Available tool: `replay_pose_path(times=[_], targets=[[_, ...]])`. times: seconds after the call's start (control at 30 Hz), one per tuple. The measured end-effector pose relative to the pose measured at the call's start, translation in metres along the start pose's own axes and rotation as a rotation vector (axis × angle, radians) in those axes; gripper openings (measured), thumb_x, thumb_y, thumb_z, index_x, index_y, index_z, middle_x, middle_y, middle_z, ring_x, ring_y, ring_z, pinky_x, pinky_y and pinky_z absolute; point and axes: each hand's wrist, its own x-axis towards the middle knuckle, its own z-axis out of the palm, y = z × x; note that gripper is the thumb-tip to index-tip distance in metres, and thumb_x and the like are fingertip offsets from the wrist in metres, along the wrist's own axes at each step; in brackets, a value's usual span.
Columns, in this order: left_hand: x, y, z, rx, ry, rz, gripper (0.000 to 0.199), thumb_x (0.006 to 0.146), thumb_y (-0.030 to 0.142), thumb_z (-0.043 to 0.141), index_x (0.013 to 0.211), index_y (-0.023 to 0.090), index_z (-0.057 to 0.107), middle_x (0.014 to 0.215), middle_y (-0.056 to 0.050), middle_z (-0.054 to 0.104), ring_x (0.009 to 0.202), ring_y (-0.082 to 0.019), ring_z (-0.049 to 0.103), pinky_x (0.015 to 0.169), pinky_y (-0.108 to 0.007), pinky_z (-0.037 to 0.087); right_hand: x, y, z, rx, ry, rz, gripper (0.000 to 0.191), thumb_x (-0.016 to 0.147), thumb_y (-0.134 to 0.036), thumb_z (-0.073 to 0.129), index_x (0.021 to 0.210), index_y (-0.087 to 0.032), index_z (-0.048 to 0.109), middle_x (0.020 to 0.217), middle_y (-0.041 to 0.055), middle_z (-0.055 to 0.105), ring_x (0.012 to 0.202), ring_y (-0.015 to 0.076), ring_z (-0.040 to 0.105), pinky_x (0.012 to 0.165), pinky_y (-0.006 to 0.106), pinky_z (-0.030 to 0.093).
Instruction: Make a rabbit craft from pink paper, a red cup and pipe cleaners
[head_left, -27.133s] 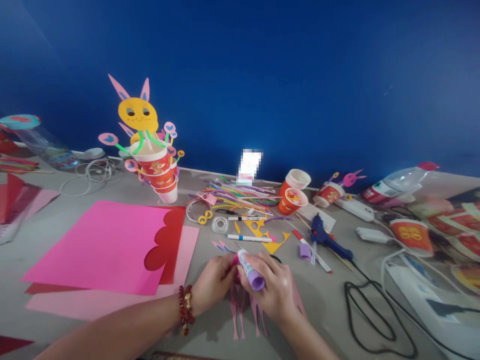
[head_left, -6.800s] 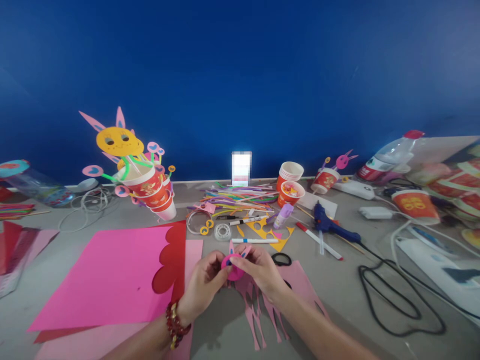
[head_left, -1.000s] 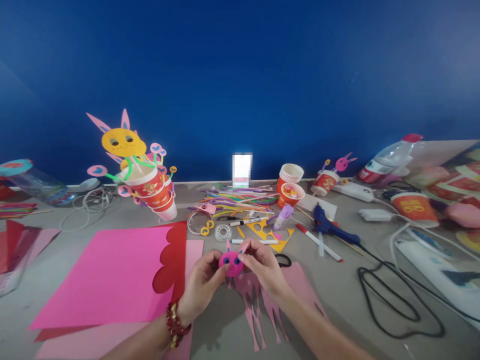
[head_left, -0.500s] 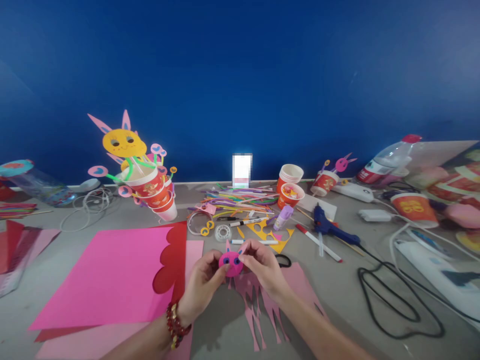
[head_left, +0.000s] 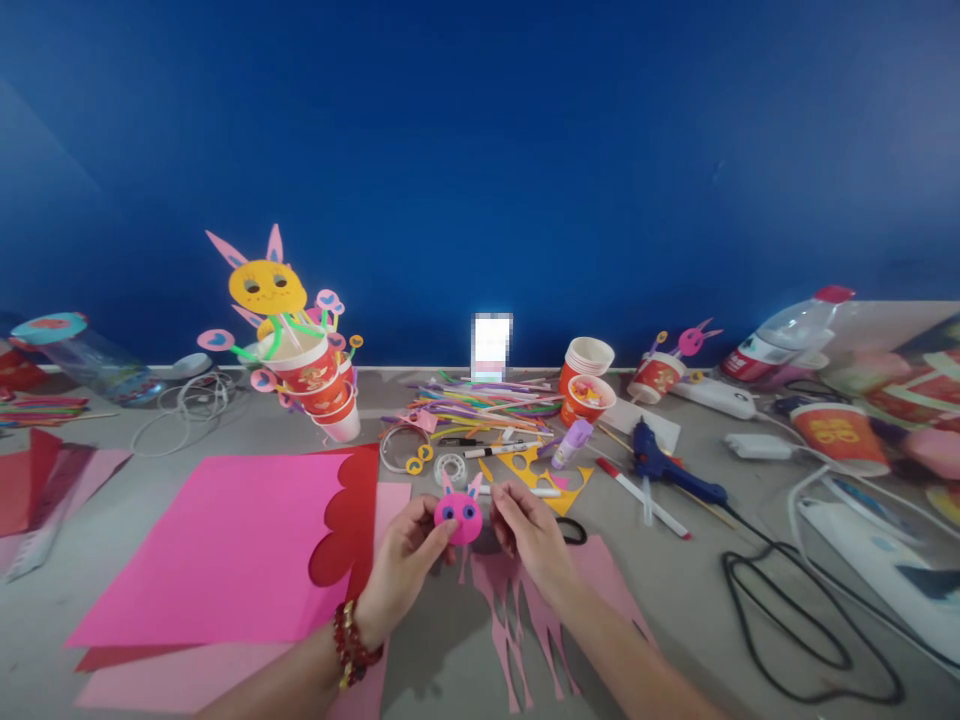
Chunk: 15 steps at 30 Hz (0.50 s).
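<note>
My left hand [head_left: 415, 545] pinches a bright pink paper rabbit face [head_left: 459, 522] by its left side, thumb in front. The face has two dark-pupilled eyes and two light pink ears with blue centres standing at its top. Just to the right, my right hand [head_left: 529, 530] is apart from the face, its thumb and fingers drawn together; whatever they may hold is hidden. Beneath the hands lies light pink paper cut into strips [head_left: 499, 610]. Behind my right hand shows a black scissors handle [head_left: 576, 530].
Pink sheets [head_left: 202, 550] with scalloped red paper [head_left: 349, 530] lie left. Decorated paper cups [head_left: 304, 370] stand behind them. Pipe cleaners [head_left: 487, 405], a tape roll [head_left: 450, 468], a glue stick [head_left: 571, 443] and yellow scraps [head_left: 525, 465] lie ahead. A blue glue gun [head_left: 675, 475] trails its cord right.
My right hand has come off the rabbit face's right ear and moved slightly right. My left hand still holds the face, and both ears now show fully. The camera view has shifted a little.
</note>
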Motion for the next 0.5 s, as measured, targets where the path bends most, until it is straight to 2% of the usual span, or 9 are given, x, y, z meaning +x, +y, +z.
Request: replay_pose_path(times=[0.1, 0.23, 0.4, 0.5], targets=[[0.0007, 0.0003, -0.0005, -0.009, -0.002, 0.009, 0.031, 0.08, 0.045, 0.069, 0.079, 0.016, 0.056, 0.061, 0.003, 0.057, 0.05, -0.009, 0.052, 0.048, -0.02, 0.039, -0.0008, -0.0002, 0.0012, -0.033, -0.013, 0.001, 0.048, 0.082, -0.062, 0.058, 0.061, -0.02, 0.047, 0.047, -0.0068, 0.044, 0.038, 0.0071, 0.037, 0.038, 0.02, 0.028], [0.0012, 0.0004, -0.0014, 0.022, 0.011, 0.021, 0.03, 0.08, 0.044, 0.069, 0.08, 0.016, 0.058, 0.065, 0.002, 0.059, 0.053, -0.01, 0.054, 0.05, -0.02, 0.041, -0.0005, 0.0024, 0.0022, -0.04, -0.045, 0.004, 0.044, 0.075, -0.061, 0.067, 0.071, -0.021, 0.05, 0.054, -0.0082, 0.045, 0.037, 0.0071, 0.039, 0.036, 0.02, 0.03], [0.0014, -0.0006, -0.0019, 0.024, 0.001, 0.028, 0.028, 0.081, 0.043, 0.068, 0.081, 0.017, 0.057, 0.062, 0.003, 0.058, 0.052, -0.01, 0.053, 0.049, -0.02, 0.04, -0.0022, 0.0053, 0.0036, -0.058, -0.011, -0.02, 0.053, 0.083, -0.064, 0.057, 0.056, -0.022, 0.037, 0.044, -0.0084, 0.032, 0.039, 0.0075, 0.028, 0.038, 0.022, 0.022], [0.0019, -0.0013, -0.0018, 0.012, -0.004, 0.034, 0.029, 0.082, 0.043, 0.068, 0.08, 0.017, 0.056, 0.062, 0.004, 0.056, 0.051, -0.009, 0.052, 0.049, -0.02, 0.04, -0.0041, 0.0025, 0.0036, -0.082, -0.007, -0.032, 0.056, 0.086, -0.065, 0.051, 0.053, -0.022, 0.039, 0.043, -0.0065, 0.035, 0.04, 0.0085, 0.031, 0.041, 0.024, 0.024]])
